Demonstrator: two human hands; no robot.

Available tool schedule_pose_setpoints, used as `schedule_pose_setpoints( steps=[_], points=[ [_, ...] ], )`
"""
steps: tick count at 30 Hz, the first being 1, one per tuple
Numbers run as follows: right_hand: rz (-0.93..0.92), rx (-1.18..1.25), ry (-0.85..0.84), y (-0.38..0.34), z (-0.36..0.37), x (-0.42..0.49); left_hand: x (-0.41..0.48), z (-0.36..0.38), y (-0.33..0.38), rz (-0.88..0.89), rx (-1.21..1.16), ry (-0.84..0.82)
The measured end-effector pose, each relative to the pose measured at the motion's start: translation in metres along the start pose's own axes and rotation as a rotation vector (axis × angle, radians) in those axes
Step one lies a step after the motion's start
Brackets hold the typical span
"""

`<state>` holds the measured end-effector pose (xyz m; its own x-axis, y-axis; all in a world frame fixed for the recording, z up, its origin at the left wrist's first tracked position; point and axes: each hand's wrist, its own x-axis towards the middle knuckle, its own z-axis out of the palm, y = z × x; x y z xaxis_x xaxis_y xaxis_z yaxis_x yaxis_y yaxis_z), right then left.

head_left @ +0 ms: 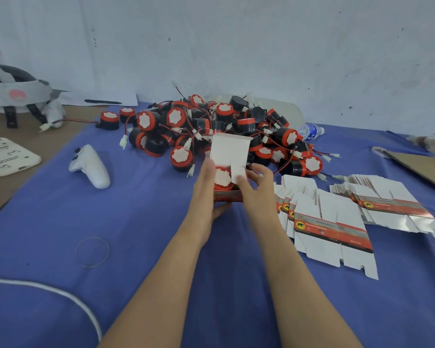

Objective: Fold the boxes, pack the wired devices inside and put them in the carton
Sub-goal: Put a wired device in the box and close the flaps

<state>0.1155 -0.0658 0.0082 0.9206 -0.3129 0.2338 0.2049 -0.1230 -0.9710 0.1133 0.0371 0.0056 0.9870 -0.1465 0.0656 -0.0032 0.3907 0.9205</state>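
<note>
The box [227, 195], gripped by left hand [206, 187] and right hand [258, 190], may be torn if flaps are forced over the device [222, 177].

Left grip [206, 189]: curled round the box [230, 149] from its left side, thumb underneath.
Right grip [258, 192]: fingers curled, pinching the box's side flap.
Forearms: bare, stretched forward, converging.

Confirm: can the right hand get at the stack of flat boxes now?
Probably yes: the flat boxes lie uncovered on the cloth just beside the right hand, nothing between. It holds the open box, though.
</note>
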Motion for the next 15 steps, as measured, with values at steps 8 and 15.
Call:
schedule_pose_setpoints(
  steps=[8,15],
  points=[
    [-0.018,0.048,-0.175,0.003,-0.001,0.001,0.004,-0.009,-0.009,0.086,0.146,0.185],
    [-0.19,-0.183,-0.372,-0.001,-0.003,-0.004,0.005,-0.019,-0.001,-0.046,-0.026,0.186]
  ],
)
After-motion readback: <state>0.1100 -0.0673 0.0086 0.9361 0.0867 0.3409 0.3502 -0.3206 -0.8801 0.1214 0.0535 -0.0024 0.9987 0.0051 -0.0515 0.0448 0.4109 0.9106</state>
